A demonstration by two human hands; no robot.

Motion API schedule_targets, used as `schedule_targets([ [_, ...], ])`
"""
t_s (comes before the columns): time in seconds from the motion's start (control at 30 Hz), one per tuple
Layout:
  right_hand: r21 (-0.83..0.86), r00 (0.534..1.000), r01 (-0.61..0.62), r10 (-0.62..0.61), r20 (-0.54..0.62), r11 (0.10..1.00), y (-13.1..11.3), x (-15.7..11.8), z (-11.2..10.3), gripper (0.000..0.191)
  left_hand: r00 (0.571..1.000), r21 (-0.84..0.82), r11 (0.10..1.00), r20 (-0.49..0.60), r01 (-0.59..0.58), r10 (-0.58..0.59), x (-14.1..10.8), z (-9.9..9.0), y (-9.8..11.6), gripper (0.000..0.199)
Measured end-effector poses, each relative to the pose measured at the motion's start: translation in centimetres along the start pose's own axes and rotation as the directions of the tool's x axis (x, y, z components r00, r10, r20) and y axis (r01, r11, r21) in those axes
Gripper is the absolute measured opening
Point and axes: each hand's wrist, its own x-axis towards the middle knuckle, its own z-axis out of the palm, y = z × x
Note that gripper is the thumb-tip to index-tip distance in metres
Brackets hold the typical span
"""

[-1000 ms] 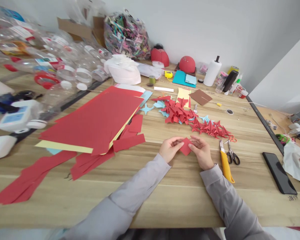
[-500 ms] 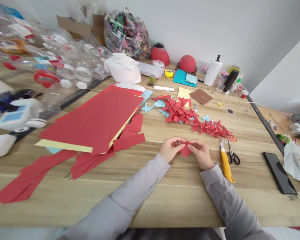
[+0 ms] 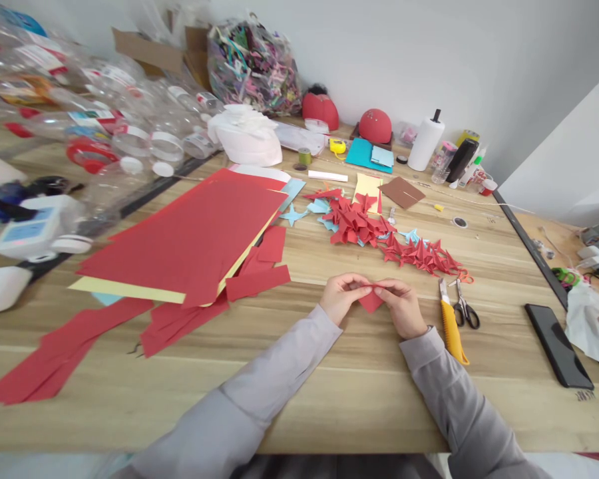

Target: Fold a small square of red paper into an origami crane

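Note:
A small piece of red paper (image 3: 371, 303) is pinched between my left hand (image 3: 343, 297) and my right hand (image 3: 400, 306), with a pointed corner facing down. Both thumbs meet near its upper edge. Behind my hands lie a pile of folded red stars (image 3: 359, 223) and a few light blue ones (image 3: 293, 215). To the left are large red sheets (image 3: 190, 233) over a yellow sheet (image 3: 130, 289), with cut red strips (image 3: 257, 283) beside them.
Right of my right hand lie a yellow-handled cutter (image 3: 452, 329) and black scissors (image 3: 466, 313). A phone (image 3: 558, 346) rests farther right. Plastic bottles (image 3: 130, 140) crowd the left back, near a white tissue pack (image 3: 247, 140). A white bottle (image 3: 426, 144) stands at the back.
My thumbs have shifted slightly along the red paper's upper edge, and its visible part sits a little differently between them. The things around are unmoved.

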Motion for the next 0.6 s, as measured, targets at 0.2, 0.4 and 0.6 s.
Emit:
schedule_targets([
  [0.2, 0.080, 0.998, -0.056, 0.057, -0.014, 0.995, 0.15, 0.07, -0.18, 0.012, 0.993, -0.141, 0.984, 0.000, 0.113, -0.114, 0.11, -0.11, 0.02, 0.017],
  [0.4, 0.058, 0.997, -0.071, 0.071, -0.004, 0.996, 0.06, 0.06, -0.13, 0.016, 0.991, -0.173, 0.976, 0.001, 0.135, -0.137, 0.00, -0.05, 0.45, 0.018],
  [0.6, 0.149, 0.995, -0.078, 0.087, -0.054, 0.986, -0.17, 0.15, 0.00, 0.010, 0.989, -0.201, 0.969, 0.020, 0.146, -0.145, 0.16, -0.22, 0.38, 0.014],
])
